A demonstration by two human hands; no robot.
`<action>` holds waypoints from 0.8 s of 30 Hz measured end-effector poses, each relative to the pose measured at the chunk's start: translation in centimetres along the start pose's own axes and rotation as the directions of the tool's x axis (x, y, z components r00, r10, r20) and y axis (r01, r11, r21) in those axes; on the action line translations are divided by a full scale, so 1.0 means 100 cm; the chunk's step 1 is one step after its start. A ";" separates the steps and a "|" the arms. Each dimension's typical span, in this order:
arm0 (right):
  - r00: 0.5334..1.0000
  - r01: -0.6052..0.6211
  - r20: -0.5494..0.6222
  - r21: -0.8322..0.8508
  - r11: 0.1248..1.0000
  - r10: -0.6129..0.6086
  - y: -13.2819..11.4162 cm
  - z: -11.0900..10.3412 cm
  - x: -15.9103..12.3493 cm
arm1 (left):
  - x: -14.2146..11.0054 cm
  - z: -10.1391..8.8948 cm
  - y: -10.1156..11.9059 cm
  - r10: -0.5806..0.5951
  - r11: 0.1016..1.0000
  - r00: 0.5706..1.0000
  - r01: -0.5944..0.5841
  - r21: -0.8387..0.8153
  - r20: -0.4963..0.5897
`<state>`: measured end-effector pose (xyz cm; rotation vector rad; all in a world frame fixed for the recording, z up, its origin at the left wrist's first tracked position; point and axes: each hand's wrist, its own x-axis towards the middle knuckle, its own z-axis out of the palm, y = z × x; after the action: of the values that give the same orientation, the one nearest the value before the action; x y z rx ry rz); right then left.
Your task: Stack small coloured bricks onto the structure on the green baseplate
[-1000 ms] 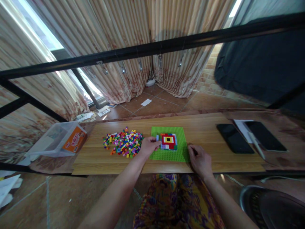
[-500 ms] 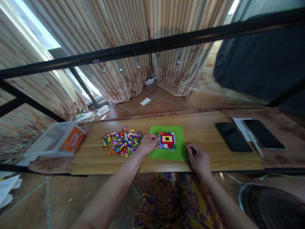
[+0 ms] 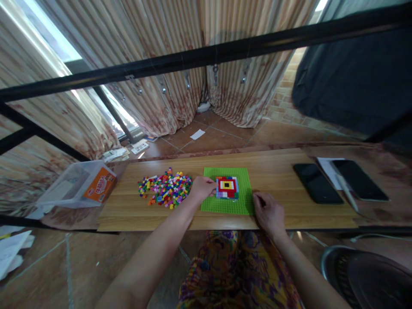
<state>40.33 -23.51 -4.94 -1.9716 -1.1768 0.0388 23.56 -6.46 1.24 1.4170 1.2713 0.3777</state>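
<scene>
A green studded baseplate lies on the wooden board. On it sits a square pattern of toy bricks, with a black centre ringed in yellow, white and red and a mixed-colour outer edge. My left hand is over the baseplate's left side, its thumb and fingers pinched at the pattern's left edge. Whatever is between those fingertips is too small to make out. My right hand rests loosely curled at the baseplate's lower right edge, with nothing visible in it. Loose toy bricks are heaped left of my left hand.
A clear plastic box with an orange label stands at the left. Two dark phones, one nearer and one farther right, lie with white paper and a white pen-like stick. A black bar crosses beyond the board.
My left fingertips have shifted slightly at the pattern's left edge and stay pinched. My right hand keeps its place. The whole view has tilted a little.
</scene>
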 end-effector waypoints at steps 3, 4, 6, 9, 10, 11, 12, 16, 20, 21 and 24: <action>1.000 -0.010 0.008 -0.024 1.000 0.010 0.001 0.001 0.000 | 0.001 0.003 0.001 -0.012 1.000 1.000 0.012 0.018 -0.006; 1.000 -0.014 0.011 -0.033 0.999 0.014 0.001 0.001 0.000 | 0.002 0.004 0.001 -0.015 0.999 1.000 0.015 0.029 -0.007; 1.000 -0.016 0.015 -0.046 0.999 0.017 0.001 0.002 0.000 | 0.003 0.005 0.001 -0.023 0.998 1.000 0.024 0.052 -0.012; 1.000 -0.009 0.016 -0.055 0.998 0.010 0.002 0.002 0.000 | 0.007 0.007 0.001 -0.028 0.996 0.999 0.030 0.088 -0.018; 1.000 -0.007 0.014 -0.056 0.998 0.007 0.002 0.003 0.000 | 0.008 0.007 0.002 -0.027 0.994 0.999 0.030 0.105 -0.021; 1.000 -0.004 0.009 -0.056 0.998 0.005 0.003 0.003 0.000 | 0.009 0.008 0.002 -0.026 0.992 0.999 0.029 0.125 -0.027; 1.000 0.000 0.007 -0.057 0.998 0.000 0.004 0.004 0.000 | 0.010 0.008 0.003 -0.022 0.989 0.999 0.027 0.146 -0.035; 1.000 0.027 0.010 -0.044 0.999 -0.026 0.007 0.006 0.000 | 0.008 0.010 0.005 0.039 0.970 0.996 -0.018 0.242 -0.082; 0.999 0.032 0.013 -0.016 0.999 -0.032 0.010 0.006 0.001 | -0.002 0.010 0.003 0.151 0.945 0.982 -0.110 0.307 -0.113; 1.000 0.024 0.017 -0.012 1.000 -0.024 0.010 0.006 0.002 | -0.005 0.010 0.002 0.178 0.939 0.977 -0.133 0.316 -0.118; 0.999 -0.034 0.022 0.015 0.999 0.033 0.012 0.005 0.005 | -0.015 0.007 -0.004 0.243 0.927 0.961 -0.189 0.325 -0.133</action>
<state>41.32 -23.10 -5.89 -1.9817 -1.1541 0.0872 23.43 -8.18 1.34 1.8352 1.3586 0.4733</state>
